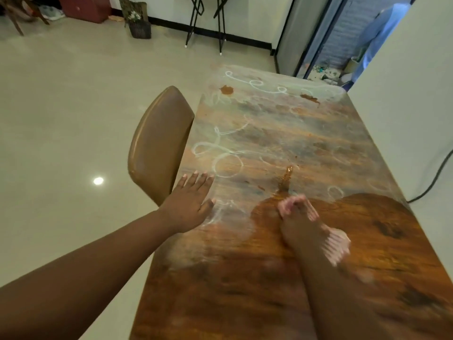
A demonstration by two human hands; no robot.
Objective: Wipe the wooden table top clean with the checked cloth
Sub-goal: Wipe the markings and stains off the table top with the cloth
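While the cloth [335, 244] is smeared by motion blur, I can make out pale pink checks bunched under and around my right hand [301, 227], so I judge that hand to be gripping it against the table top [367, 229], though the finger positions are too blurred to be sure of. Around the grip the wood shows dark and clean; beyond it, away from me, the surface is hazed with a whitish film and looping white scribbles [220, 153]. A brown smear [285, 180] lies just ahead of the grip, and two brown blotches [226, 90] sit near the far end, well apart from it. The table's long axis runs straight away from me, so I reckon the coming strokes go forward along it, with the right hand nearest the dirt. My left hand [190, 204] lies flat, fingers straight, on the left edge of the table, level with the grip and holding nothing. Left of that edge a brown chair back [159, 143] stands close against the table; to the right a white wall [404, 94] runs alongside it, with a dark cable [436, 173] hanging down, so sideways room is tight there.
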